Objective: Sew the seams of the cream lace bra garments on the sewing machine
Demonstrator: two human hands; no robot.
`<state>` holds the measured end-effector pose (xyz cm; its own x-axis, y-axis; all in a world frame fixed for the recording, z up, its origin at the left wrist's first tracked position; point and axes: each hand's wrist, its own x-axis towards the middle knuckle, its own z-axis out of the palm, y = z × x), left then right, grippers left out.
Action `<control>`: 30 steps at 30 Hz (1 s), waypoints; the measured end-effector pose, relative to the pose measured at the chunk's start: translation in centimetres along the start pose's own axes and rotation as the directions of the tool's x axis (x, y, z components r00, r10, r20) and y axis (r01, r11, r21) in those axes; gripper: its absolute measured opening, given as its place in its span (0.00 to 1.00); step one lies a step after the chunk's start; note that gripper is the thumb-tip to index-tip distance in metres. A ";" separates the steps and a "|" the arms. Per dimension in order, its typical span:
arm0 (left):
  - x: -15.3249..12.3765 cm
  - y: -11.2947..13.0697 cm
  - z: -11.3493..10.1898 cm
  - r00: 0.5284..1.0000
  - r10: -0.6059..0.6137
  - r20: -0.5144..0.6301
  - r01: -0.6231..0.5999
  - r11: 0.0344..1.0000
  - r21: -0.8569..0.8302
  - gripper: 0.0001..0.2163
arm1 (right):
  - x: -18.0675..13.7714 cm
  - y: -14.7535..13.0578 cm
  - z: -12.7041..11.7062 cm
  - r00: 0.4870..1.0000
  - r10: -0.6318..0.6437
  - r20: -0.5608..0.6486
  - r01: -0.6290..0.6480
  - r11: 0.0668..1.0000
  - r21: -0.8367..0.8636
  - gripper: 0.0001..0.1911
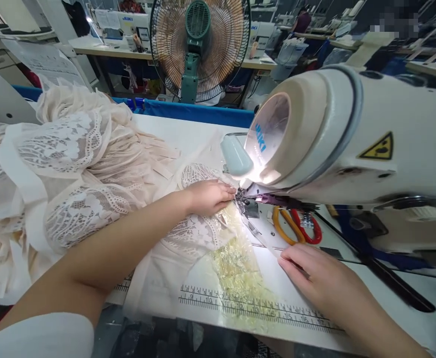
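My left hand lies flat on cream lace fabric, fingertips just left of the presser foot of a white sewing machine. My right hand rests palm down on the near edge of the sheer fabric, in front of the needle area, fingers together. The fabric runs under the foot and spreads toward me over a printed ruler on the table edge. Neither hand grips anything; both press the cloth.
A heap of cream lace pieces fills the left of the table. Orange and red handled scissors lie under the machine arm. A standing fan and other sewing stations stand behind.
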<state>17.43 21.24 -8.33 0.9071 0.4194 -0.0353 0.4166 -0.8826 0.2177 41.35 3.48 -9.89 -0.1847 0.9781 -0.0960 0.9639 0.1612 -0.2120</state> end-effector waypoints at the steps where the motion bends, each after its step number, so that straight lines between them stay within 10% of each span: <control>1: 0.0 0.0 0.0 1.000 0.002 -0.010 -0.002 1.000 -0.009 0.18 | -0.1 -0.3 -0.1 1.000 0.017 0.005 -0.017 1.000 0.001 0.19; 9: -0.1 -0.3 -0.6 1.000 0.006 -0.025 -0.006 1.000 0.003 0.19 | 0.8 -1.2 -4.0 0.979 0.202 -0.011 -0.201 0.979 0.033 0.16; 14: 0.2 -1.1 -0.6 0.999 0.019 -0.041 -0.017 0.999 0.048 0.22 | 1.5 2.2 -5.6 0.812 0.556 -0.179 -0.582 0.746 -0.325 0.14; 30: 0.2 -1.7 -0.6 0.995 0.063 -0.082 -0.061 0.998 0.024 0.21 | 1.1 2.1 -5.4 0.906 0.417 -0.078 -0.418 0.848 -0.327 0.15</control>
<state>16.88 22.94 -8.10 0.9235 0.3790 0.0585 0.3616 -0.9114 0.1964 44.23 5.65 -5.16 0.2491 0.9633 -0.0996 0.9569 -0.2289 0.1785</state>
